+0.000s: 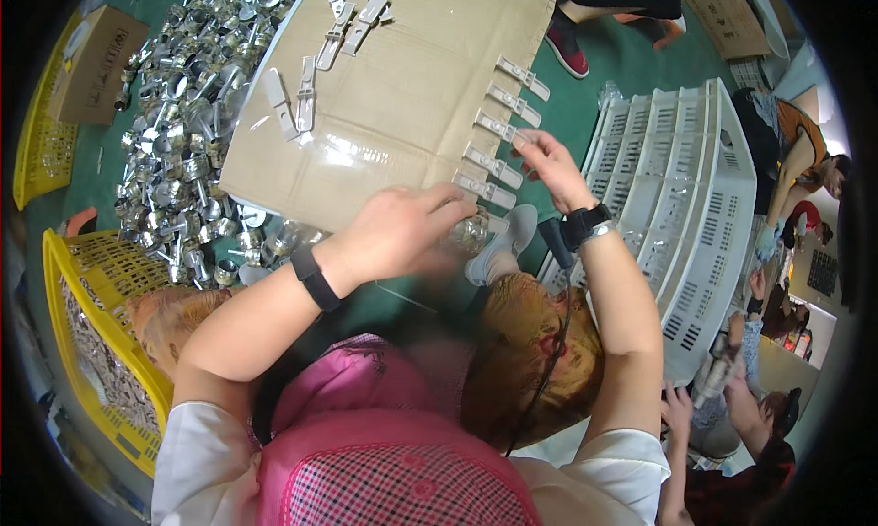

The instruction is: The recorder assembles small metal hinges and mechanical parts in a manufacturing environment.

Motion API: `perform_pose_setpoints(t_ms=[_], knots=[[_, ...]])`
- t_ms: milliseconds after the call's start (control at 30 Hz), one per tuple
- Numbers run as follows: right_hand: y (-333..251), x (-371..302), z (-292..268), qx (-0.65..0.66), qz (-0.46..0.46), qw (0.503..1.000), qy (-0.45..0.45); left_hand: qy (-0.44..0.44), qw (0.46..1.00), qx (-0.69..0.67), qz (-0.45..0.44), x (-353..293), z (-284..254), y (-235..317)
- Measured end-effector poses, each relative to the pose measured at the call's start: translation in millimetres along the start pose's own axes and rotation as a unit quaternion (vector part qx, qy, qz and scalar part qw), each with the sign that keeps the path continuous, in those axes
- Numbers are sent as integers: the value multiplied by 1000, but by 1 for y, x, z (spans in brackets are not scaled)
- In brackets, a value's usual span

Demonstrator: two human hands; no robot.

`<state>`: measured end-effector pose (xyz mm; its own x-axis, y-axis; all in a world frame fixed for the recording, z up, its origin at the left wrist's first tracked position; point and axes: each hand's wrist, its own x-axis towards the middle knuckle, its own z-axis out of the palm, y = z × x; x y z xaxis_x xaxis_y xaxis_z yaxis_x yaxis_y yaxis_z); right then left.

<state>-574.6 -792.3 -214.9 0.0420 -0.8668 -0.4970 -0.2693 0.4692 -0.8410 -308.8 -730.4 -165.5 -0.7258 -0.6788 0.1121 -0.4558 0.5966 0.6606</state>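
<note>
My left hand (402, 229) is closed round a shiny, round metal part (467, 236) at the near edge of the cardboard-covered surface (366, 160). My right hand (551, 167) pinches the outer end of a pale beige plastic handle (498, 126) on the right edge. Several like handles lie along that edge in a column, such as the one (492, 166) just nearer to me. Below my right wrist sits a dark, rod-shaped object (555, 242) with a black cable.
More beige handles (337, 34) lie at the far left of the cardboard. A large heap of shiny metal parts (197, 133) covers the floor leftward. Yellow baskets (101, 261) stand further left, a white slatted crate (686, 187) on the right. Other people (796, 151) sit beyond it.
</note>
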Motion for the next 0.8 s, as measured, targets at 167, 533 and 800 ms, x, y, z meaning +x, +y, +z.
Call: perform_pose_setpoints(t_ms=[167,533,800], knots=[[-27,-63,14,-287,-327,885,168,11,1000,13,23,-16,5,5],[-15,-147,78,-264,-354,897,8,-27,999,16,-18,-44,18,25],[17,-117,47,0,-121,984,133,-5,999,20,48,-55,24,15]])
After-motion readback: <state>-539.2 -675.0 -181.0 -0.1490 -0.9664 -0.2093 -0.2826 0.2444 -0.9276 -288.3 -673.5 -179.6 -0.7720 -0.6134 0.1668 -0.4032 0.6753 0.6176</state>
